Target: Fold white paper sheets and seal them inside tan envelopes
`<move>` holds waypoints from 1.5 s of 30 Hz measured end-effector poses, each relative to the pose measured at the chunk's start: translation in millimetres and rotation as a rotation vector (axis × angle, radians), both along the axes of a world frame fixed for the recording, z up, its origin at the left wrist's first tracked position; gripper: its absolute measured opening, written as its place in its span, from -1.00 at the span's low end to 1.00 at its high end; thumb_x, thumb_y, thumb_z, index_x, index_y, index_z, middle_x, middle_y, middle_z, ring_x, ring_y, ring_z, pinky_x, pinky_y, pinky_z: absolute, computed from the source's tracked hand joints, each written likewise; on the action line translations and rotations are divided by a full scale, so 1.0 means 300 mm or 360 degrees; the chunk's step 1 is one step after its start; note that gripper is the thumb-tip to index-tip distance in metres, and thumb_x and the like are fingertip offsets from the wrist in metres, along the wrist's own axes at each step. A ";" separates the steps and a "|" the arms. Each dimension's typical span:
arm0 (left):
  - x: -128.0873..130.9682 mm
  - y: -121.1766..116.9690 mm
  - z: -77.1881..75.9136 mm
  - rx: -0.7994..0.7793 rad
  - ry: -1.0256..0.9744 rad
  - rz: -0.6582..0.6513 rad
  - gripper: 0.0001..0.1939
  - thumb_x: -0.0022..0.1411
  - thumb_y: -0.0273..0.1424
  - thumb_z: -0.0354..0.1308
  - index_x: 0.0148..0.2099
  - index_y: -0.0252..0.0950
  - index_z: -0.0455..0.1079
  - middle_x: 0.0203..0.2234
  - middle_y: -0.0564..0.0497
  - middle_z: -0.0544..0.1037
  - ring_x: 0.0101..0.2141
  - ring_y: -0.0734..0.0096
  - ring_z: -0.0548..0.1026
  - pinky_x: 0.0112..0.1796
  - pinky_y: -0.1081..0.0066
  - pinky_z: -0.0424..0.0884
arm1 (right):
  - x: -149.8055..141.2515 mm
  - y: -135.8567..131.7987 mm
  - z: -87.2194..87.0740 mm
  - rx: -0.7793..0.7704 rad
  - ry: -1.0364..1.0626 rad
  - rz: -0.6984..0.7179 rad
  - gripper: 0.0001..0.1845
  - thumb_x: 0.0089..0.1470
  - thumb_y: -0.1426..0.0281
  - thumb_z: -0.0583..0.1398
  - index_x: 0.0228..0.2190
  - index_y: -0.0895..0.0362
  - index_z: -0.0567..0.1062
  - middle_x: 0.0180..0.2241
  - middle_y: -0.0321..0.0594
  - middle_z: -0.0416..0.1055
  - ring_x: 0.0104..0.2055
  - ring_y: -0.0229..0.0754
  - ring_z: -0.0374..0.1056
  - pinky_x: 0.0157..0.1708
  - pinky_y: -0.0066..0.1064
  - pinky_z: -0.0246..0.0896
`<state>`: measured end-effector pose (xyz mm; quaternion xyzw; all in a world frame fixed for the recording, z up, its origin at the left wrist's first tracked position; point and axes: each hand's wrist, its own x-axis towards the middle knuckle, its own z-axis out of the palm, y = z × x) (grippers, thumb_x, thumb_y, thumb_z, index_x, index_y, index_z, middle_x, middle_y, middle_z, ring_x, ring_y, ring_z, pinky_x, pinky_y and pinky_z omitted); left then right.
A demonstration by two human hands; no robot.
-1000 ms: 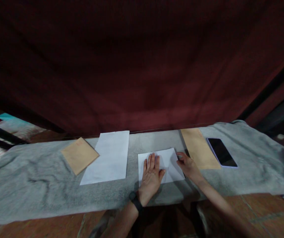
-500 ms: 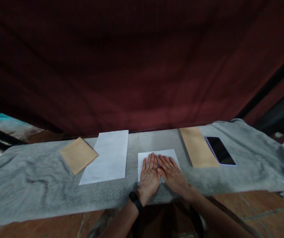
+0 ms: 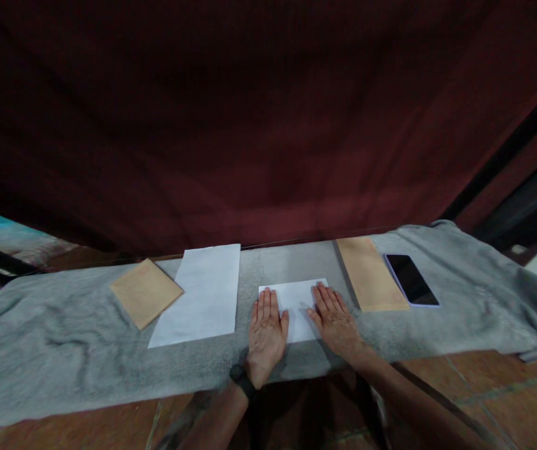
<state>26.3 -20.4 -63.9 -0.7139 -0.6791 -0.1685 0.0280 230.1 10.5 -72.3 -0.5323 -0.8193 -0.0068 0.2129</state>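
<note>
A small white sheet of paper (image 3: 299, 312), perhaps folded, lies flat on the grey cloth (image 3: 193, 369) before me. My left hand (image 3: 267, 328) rests palm down on its left edge, fingers stretched forward and thumb out to the side. On the right edge lies my right hand (image 3: 336, 322), also flat, its thumb pointing inward. Bare paper shows between the two hands, and neither grips anything. A dark band (image 3: 244, 382) circles my left wrist.
To the left, a larger white sheet (image 3: 205, 294) lies by a square brown envelope (image 3: 147, 294), whose corner overlaps it. On the right are a longer brown envelope (image 3: 372, 275) and a phone (image 3: 411, 280) with a dark screen. A dark red curtain (image 3: 268, 156) hangs behind.
My hands have slid apart across the small sheet, from side by side at its middle to its left and right edges. Both stay flat.
</note>
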 end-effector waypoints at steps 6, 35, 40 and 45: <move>-0.014 -0.010 0.003 0.0023 0.0018 0.0116 -0.37 0.42 -0.30 -0.17 0.42 -0.52 0.02 0.37 -0.33 0.14 0.37 0.04 0.06 0.30 -0.01 0.12 | 0.036 0.005 -0.025 0.0017 0.0017 -0.0107 -0.32 0.39 0.14 -0.08 0.35 0.31 0.10 0.36 0.09 0.06 0.38 0.12 0.06 0.33 0.02 -0.03; -0.027 -0.023 0.020 0.0108 -0.0010 0.0103 -0.38 0.42 -0.21 -0.14 0.39 -0.45 0.12 0.31 -0.32 0.25 0.32 0.06 0.21 0.26 -0.01 0.19 | 0.018 0.000 -0.018 0.0033 -0.0038 -0.0223 -0.33 0.36 0.15 -0.12 0.33 0.26 0.16 0.32 0.08 0.16 0.34 0.07 0.14 0.31 -0.01 -0.02; -0.024 -0.026 0.025 0.0100 -0.0027 0.0111 -0.38 0.42 -0.22 -0.14 0.39 -0.46 0.13 0.31 -0.32 0.26 0.32 0.05 0.20 0.26 -0.02 0.20 | 0.018 -0.001 -0.024 0.0074 -0.0025 -0.0213 -0.34 0.36 0.16 -0.11 0.34 0.25 0.15 0.31 0.08 0.18 0.33 0.07 0.16 0.30 0.00 -0.01; -0.023 -0.024 0.020 0.0084 0.0013 0.0127 -0.39 0.43 -0.21 -0.16 0.37 -0.48 0.16 0.31 -0.33 0.26 0.32 0.06 0.21 0.26 0.00 0.19 | 0.024 0.003 -0.042 0.0129 -0.0033 -0.0199 -0.35 0.36 0.18 -0.10 0.32 0.29 0.18 0.31 0.11 0.18 0.33 0.10 0.15 0.28 0.00 0.03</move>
